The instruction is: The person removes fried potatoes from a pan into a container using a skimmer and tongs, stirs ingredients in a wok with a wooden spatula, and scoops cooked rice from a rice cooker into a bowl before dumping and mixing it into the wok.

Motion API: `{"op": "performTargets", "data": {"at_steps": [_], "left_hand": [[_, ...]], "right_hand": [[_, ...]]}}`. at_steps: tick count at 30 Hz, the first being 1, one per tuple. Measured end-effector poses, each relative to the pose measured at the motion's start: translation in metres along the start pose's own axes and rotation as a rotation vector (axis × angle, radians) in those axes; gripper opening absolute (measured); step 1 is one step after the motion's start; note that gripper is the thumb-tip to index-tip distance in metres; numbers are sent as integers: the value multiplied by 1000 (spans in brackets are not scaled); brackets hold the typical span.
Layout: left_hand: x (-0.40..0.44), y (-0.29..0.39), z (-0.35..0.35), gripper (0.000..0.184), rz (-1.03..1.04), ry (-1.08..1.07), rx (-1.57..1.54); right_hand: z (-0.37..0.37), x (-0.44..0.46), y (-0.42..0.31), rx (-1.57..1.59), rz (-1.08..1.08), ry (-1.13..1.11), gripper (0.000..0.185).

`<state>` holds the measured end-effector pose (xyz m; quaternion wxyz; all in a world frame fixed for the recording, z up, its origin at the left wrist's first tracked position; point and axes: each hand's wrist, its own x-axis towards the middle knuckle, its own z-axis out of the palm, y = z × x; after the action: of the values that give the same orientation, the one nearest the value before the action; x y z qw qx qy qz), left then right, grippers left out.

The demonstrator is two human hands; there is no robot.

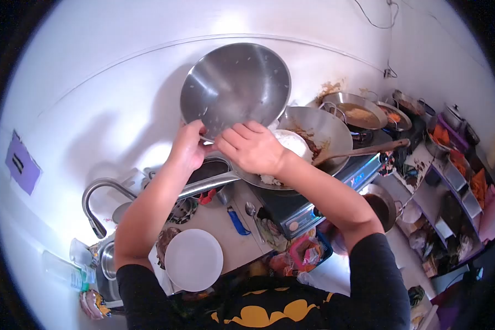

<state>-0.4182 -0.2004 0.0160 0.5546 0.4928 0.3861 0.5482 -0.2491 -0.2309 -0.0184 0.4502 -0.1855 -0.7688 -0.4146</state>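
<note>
A large steel mixing bowl [234, 82] is tipped up on its side, its inside facing me, with a few rice grains stuck to it. My left hand [190, 146] grips its lower left rim, thumb over the edge. Closed around the lower rim beside it is my right hand [253, 146]; its fingertips are hidden. Below and to the right, a wok [335, 132] on the stove contains a mound of white rice [291, 144] and brown sauce. A wooden spatula [363, 152] rests across the wok's right side, and the wok's long handle [209, 184] points left.
A white plate [194, 259], a blue-handled tool [237, 221] and a spoon [253, 212] lie on the counter. Pans of food [357, 110] stand at the back right. A faucet [96, 203] arches at left. A purple shelf unit [451, 203] is at right.
</note>
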Motion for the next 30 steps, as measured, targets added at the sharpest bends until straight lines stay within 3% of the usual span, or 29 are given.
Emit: {"op": "performTargets", "data": {"at_steps": [2, 5, 6, 7, 8, 11, 13, 16, 20, 23, 26, 30], "left_hand": [[-7, 6, 10, 45, 134, 82, 0], [19, 3, -3, 54, 544, 123, 125], [28, 4, -12, 62, 589, 145, 245], [31, 8, -14, 61, 616, 164, 290], [31, 11, -13, 60, 638, 178, 336], [35, 11, -7, 60, 675, 180, 417], [40, 11, 1, 60, 699, 159, 442], [42, 12, 15, 60, 679, 135, 475], [48, 12, 26, 59, 705, 118, 557], [62, 13, 29, 58, 792, 74, 637], [84, 6, 28, 59, 827, 87, 725], [101, -6, 30, 63, 890, 130, 860]], "right_hand": [[-24, 5, 0, 115, 21, -87, 28], [-88, -1, 37, -137, 275, -189, 27], [-110, -7, 50, -248, 392, -345, 24], [-121, -25, 67, -332, 404, -453, 21], [-136, -34, 77, -311, 555, -733, 21], [-157, -63, 91, -360, 572, -1329, 36], [-155, -72, 99, -251, 666, -1598, 37], [-147, -97, 109, -242, 510, -1752, 36], [-144, -108, 128, -181, 559, -1727, 31], [-166, -51, 130, -322, 409, -1661, 27], [-185, -16, 130, -400, 511, -1591, 27], [-220, -20, 155, -279, 378, -1294, 27]]}}
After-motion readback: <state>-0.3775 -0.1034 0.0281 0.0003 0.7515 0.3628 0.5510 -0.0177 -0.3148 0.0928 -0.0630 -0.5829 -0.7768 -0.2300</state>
